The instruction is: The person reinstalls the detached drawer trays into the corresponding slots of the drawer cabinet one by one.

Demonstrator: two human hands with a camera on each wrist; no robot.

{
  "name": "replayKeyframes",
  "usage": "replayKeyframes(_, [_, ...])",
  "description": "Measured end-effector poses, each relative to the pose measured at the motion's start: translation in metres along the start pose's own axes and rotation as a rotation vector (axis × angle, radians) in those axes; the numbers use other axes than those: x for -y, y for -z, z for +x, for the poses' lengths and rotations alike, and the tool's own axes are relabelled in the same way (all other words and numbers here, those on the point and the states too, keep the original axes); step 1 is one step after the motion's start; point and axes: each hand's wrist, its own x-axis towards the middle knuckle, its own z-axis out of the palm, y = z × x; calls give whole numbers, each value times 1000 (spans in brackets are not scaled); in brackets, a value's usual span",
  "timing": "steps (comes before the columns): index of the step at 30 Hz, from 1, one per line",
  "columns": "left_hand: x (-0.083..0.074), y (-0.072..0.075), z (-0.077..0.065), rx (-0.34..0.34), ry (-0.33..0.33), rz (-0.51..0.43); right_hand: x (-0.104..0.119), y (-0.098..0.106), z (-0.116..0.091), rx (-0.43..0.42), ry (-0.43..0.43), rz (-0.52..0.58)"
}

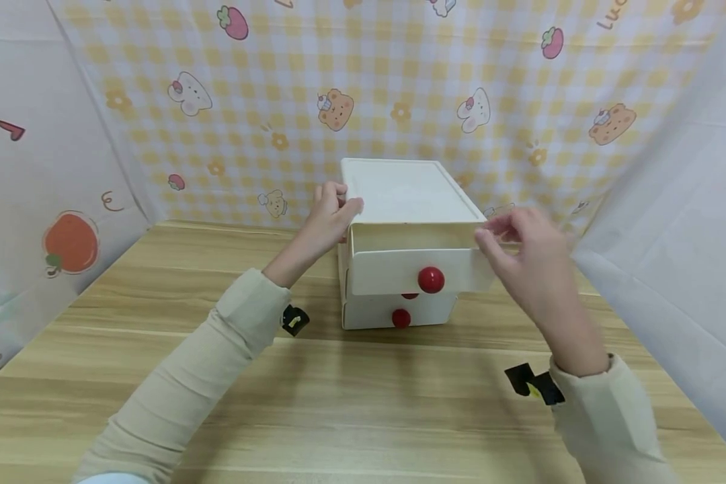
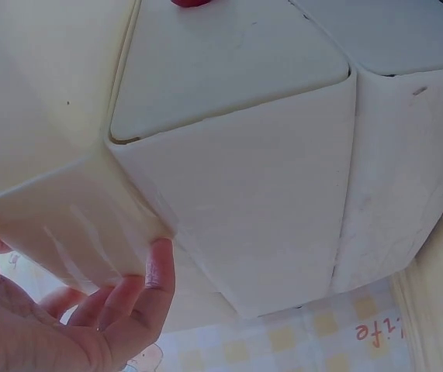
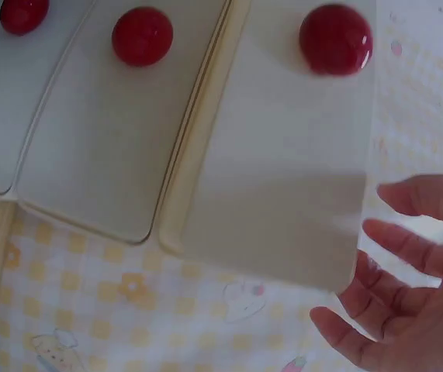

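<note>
A white three-tier drawer cabinet (image 1: 405,191) stands on the table. Its top drawer (image 1: 384,274) is pulled out toward me, and a red round knob (image 1: 431,279) sits on its front. My left hand (image 1: 328,214) grips the cabinet's upper left edge, thumb near the top and fingers along the side. In the left wrist view, those fingers (image 2: 157,271) lie against the upper tier's side wall. Close by the drawer front's right end is my right hand (image 1: 532,252), blurred, its fingers spread and loosely bent around nothing. The right wrist view shows it beside the drawer's corner.
Below, the middle drawer (image 3: 112,124) and bottom drawer (image 1: 369,314) are closed, each with a red knob. The wooden table (image 1: 363,410) extends in front. A yellow checked cloth (image 1: 399,81) hangs behind, and white cloths (image 1: 677,202) flank both sides.
</note>
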Motion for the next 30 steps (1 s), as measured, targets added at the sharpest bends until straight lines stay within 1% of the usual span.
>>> replayKeyframes(3, [-1, 0, -1, -1, 0, 2, 11, -4, -4, 22, 140, 7])
replayKeyframes(4, [-1, 0, -1, 1, 0, 1, 13, -5, -5, 31, 171, 4])
replayKeyframes(6, [-2, 0, -1, 4, 0, 2, 17, -8, -8, 38, 226, -4])
replayKeyframes(11, [-1, 0, 0, 10, 0, 10, 21, -18, -13, 5, 325, -74])
replayKeyframes(15, [0, 0, -1, 11, 1, 4, 21, -24, -16, -29, 353, -129])
replayKeyframes(17, [0, 1, -1, 7, 2, 0, 22, -26, -17, -38, 357, -138])
replayKeyframes(21, [1, 2, -2, -8, 4, -6, 22, -29, -17, -53, 365, -136])
replayKeyframes(25, [1, 1, -1, -6, 6, -5, 22, -31, -16, -78, 373, -131])
replayKeyframes(30, [-1, 0, -2, 0, 2, -5, 21, -34, -14, -85, 356, -132])
